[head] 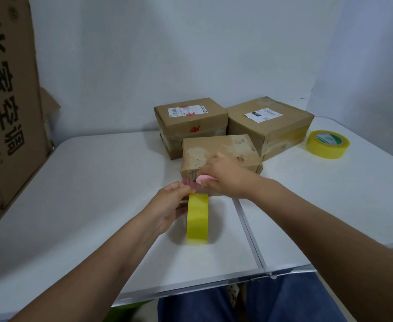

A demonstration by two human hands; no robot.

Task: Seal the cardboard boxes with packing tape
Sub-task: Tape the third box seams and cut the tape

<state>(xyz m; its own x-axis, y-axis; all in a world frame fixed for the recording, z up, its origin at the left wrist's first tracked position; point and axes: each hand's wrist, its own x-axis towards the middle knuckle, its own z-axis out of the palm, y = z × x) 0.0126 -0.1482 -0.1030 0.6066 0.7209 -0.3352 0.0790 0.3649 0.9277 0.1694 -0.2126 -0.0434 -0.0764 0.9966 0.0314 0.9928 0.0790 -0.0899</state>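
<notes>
- The left hand (172, 205) holds a yellow tape roll (197, 219) standing on its edge. Its fingers curl round the roll, and the thumb and finger pinch the loose end of tape at the top.
- A short strip of tape (191, 183) runs from that pinch over to the right hand.
- The right hand (225, 180) is just beside the left one, a bit farther away from the person. Its fingers are closed round a small pink cutter (204, 178), which touches the strip of tape.
- Right behind both hands sits the small cardboard box (218, 154). The right hand lies against its near top edge. The box looks worn, with old tape marks and little holes on top.
- Farther behind that box are two more boxes. One box with a red and white label (191, 119) is behind and a little to the left. A bigger box with a white label (270, 126) is behind and to the right.
- Well off to the right of the hands, a second yellow tape roll (328, 144) lies flat on the surface (98, 182).
- The surface is white, with a metal seam running down it under the right arm.
- Far to the left of the hands, a big sheet of cardboard (7, 101) with black writing leans upright.
- Blue trousers (283, 303) show below the near edge of the surface.
</notes>
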